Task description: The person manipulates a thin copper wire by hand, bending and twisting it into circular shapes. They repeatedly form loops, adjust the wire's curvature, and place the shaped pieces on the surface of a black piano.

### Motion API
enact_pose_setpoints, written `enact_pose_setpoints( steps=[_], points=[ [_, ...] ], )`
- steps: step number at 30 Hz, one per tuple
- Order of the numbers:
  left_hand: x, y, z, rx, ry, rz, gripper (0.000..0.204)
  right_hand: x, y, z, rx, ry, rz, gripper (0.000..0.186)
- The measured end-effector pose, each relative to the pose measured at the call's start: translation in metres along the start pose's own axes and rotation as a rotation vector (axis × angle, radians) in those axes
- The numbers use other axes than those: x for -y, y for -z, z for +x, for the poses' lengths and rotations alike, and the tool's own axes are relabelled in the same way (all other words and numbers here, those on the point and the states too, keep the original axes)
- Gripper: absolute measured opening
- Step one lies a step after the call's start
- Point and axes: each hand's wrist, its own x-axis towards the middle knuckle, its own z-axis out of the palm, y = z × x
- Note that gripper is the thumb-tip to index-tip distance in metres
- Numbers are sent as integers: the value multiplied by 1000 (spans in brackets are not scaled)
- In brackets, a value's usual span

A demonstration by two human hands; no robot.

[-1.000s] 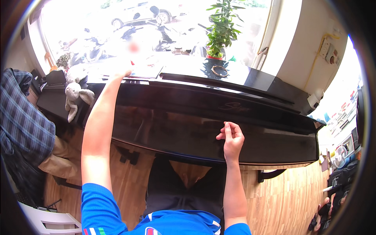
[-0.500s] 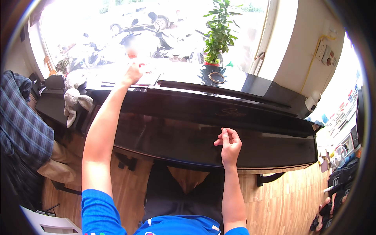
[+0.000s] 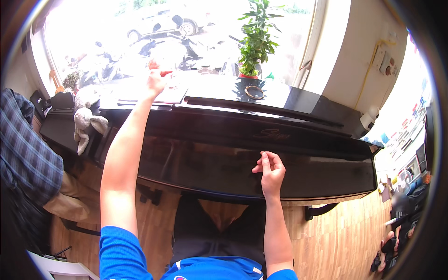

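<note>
A black upright piano (image 3: 210, 154) with its key lid closed stands in front of me. My left hand (image 3: 155, 81) reaches up over the piano's top, above a stack of papers (image 3: 164, 96). Its fingers pinch a small red thing (image 3: 163, 73), which is washed out by the window light. My right hand (image 3: 269, 170) rests on the closed key lid right of the middle. Its fingers are curled in against the thumb and nothing shows in it.
On the piano top stand a potted green plant (image 3: 254, 42) and a ring-shaped object (image 3: 255, 92). A grey plush rabbit (image 3: 86, 123) hangs at the left end. A person in a plaid shirt (image 3: 25, 149) is close at my left. The floor (image 3: 336, 242) is wood.
My left hand has shifted a little right and up over the papers on the piano top. My right hand stays on the closed lid, with its fingers curled tighter.
</note>
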Motion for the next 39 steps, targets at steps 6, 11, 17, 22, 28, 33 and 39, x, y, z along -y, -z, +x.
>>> enact_pose_setpoints(
  steps=[6,11,17,22,28,33,39],
  points=[
    [-104,37,-27,-1,-65,-640,23,-3,4,0,-2,18,-5,19],
    [-149,2,-118,399,3,-834,22,-3,7,0,-15,22,-10,32],
    [-155,-75,-253,524,118,-913,19,0,2,-2,209,-18,-6,30],
    [-162,-69,-260,720,362,-1257,34,2,5,-1,131,-82,-29,17],
    [-152,-73,-273,467,236,-1294,32,2,3,-1,163,-33,24,23],
    [-153,-79,-273,381,287,-1241,19,-1,8,2,250,-47,47,23],
    [-147,-77,-274,478,270,-1290,19,-10,13,2,280,129,-226,17]
  ],
)
